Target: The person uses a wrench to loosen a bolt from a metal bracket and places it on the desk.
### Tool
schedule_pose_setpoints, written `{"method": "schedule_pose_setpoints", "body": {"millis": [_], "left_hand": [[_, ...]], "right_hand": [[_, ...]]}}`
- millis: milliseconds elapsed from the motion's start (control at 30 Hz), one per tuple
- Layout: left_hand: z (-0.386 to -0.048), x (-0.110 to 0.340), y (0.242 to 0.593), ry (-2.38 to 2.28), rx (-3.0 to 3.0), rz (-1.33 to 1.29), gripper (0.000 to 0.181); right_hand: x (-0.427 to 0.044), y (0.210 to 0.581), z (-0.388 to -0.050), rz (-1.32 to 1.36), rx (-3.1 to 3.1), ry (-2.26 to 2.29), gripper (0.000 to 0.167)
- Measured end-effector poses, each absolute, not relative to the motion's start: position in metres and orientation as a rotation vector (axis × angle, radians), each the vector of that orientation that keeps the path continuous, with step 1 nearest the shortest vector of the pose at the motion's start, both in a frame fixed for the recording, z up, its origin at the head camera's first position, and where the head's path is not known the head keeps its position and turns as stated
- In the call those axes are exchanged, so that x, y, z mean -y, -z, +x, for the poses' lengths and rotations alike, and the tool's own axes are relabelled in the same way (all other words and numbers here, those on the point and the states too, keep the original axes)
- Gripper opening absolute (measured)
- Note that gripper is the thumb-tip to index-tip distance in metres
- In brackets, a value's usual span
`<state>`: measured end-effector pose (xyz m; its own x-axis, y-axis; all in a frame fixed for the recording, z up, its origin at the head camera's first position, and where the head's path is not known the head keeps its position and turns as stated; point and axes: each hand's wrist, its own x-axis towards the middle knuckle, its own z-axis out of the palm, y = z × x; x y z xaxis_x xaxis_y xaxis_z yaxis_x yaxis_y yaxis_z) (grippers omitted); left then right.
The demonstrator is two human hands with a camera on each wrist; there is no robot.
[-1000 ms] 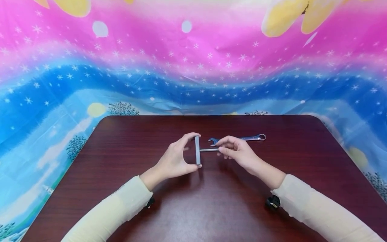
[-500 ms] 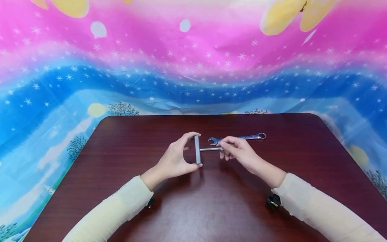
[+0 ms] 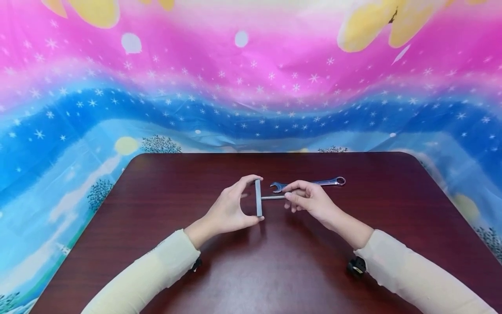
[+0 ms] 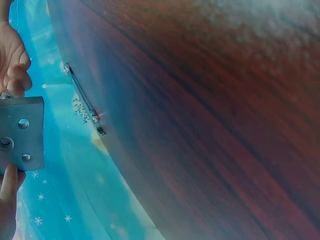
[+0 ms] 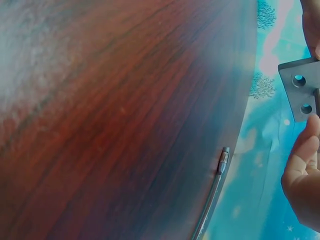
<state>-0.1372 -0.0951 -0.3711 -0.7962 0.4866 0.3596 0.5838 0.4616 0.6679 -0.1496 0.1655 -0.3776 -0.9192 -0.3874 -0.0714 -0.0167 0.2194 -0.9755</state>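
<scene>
Upright between the thumb and fingers of my left hand, a grey metal plate is gripped by its two opposite edges. Several round holes pierce it, as the left wrist view of the plate shows. A bolt stands out level from the middle of the plate's right face. My right hand pinches the bolt's outer end between thumb and fingertips, hiding that end. In the left wrist view, the middle hole looks filled by the bolt's tip.
A combination wrench lies on the dark red wooden table just behind my right hand, which partly covers it. A colourful printed cloth hangs beyond the table's far edge.
My right fingers have shifted slightly on the bolt's end, showing it half a second ago and covering it again now. The left hand keeps holding the plate; the whole view dipped a little.
</scene>
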Motion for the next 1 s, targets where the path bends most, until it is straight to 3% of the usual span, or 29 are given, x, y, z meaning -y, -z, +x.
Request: {"method": "schedule_pose_setpoints", "body": {"millis": [233, 400, 633, 1000], "left_hand": [[-0.1368, 0.0957, 0.3724, 1.272, 2.556, -0.957, 0.090], [-0.1371, 0.0972, 0.3720, 1.273, 2.538, -0.965, 0.089], [-0.1374, 0.1002, 0.3720, 1.242, 2.569, -0.938, 0.089], [-0.1402, 0.0994, 0.3728, 1.268, 2.563, -0.977, 0.090]], "right_hand": [[-0.1630, 0.3803, -0.1500, -0.395, -2.181, 1.833, 0.036], [-0.1631, 0.3804, -0.1508, -0.457, -2.184, 1.860, 0.024], [-0.1638, 0.3797, -0.1520, -0.506, -2.173, 1.819, 0.033], [-0.1651, 0.3812, -0.1548, -0.477, -2.148, 1.833, 0.024]]}}
